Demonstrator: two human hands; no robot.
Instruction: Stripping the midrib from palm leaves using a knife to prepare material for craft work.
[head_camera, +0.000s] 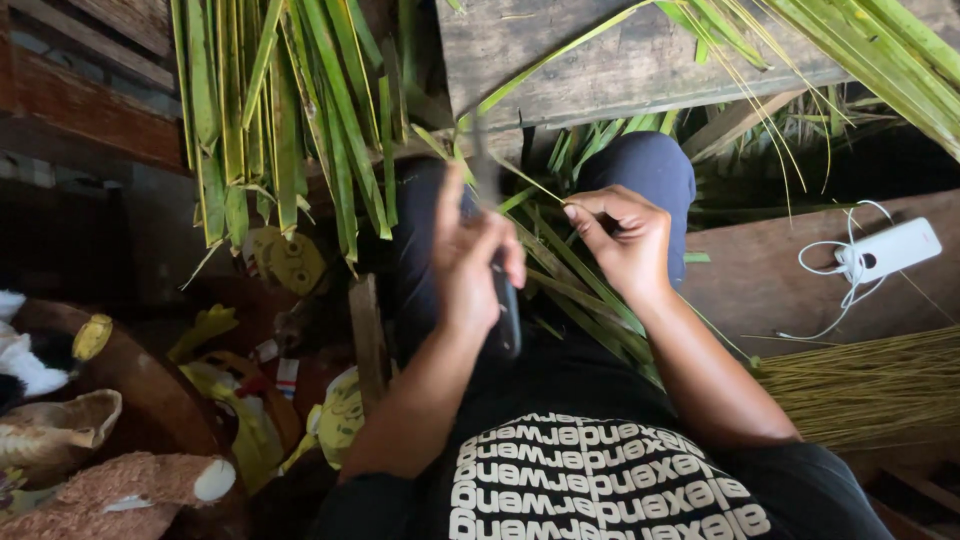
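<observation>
Leaf (560, 165), a long green strip, lies pinched in the right hand (620, 240), fingers closed on it over the lap, and runs up toward one o'clock across the plank (600, 70). The left hand (470, 260) is wrapped around a dark knife (505, 310), blade pointing to twelve o'clock beside the strip. More leaves (280, 120) hang at ten o'clock, a white charger (890, 250) sits at three o'clock, and a straw bundle (870, 385) lies at four.

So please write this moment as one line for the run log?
left hand: holds knife | right hand: pinches green palm leaf strip | stripped midribs bundle: at right
</observation>
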